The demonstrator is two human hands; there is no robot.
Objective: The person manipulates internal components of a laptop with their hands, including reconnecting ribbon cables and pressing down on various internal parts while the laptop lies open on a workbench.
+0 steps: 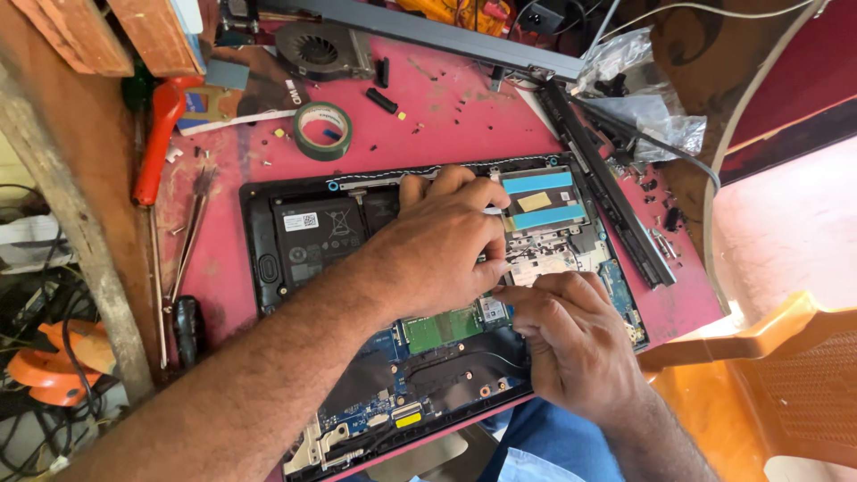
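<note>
While both hands (446, 245) (567, 335) arch over the opened laptop (357, 357), each grip's state is unclear.

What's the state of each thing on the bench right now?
Laptop: bottom cover off, board and battery exposed.
Left hand: resting on the laptop's middle, fingers bent down.
Right hand: fingertips pinched at the board, grip contents hidden.
Green tape roll: lying flat, untouched.
Cooling fan: removed, loose on the red table.
Red-handled tool: lying aside.
Loose screws: scattered at the right.
</note>
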